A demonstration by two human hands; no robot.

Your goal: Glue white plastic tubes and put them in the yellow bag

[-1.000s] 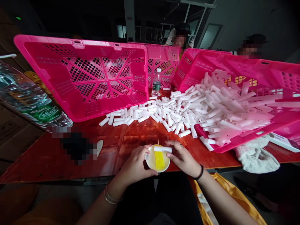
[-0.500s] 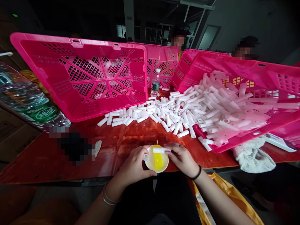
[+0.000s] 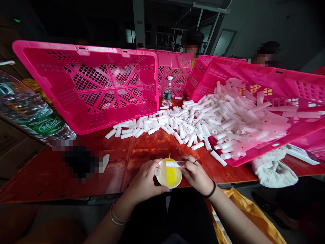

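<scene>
My left hand (image 3: 145, 178) is closed around the left side of a small white bowl (image 3: 178, 182), thumb along its near edge. A short white tube (image 3: 157, 172) sits at those same fingers, its round end facing me. In the bowl lies a bright yellow piece (image 3: 171, 178), with a thin stick (image 3: 169, 155) poking up at its far end. My right hand (image 3: 197, 174) pinches another white plastic tube (image 3: 172, 164) by one end, holding it level across the top of the yellow piece. Whether that tube touches the yellow surface, I cannot tell.
White tubes (image 3: 193, 118) spill from a tipped pink crate (image 3: 254, 73) at right onto the red table (image 3: 122, 162). Another pink crate (image 3: 101, 118) stands on its side at left. Bottles (image 3: 167, 93), a pale cloth (image 3: 275, 169) and people behind the crates are visible.
My right fingers have curled further around the tube, which stays over the yellow piece. A tube by the right crate's near edge has shifted slightly toward me. The left hand keeps its grip.
</scene>
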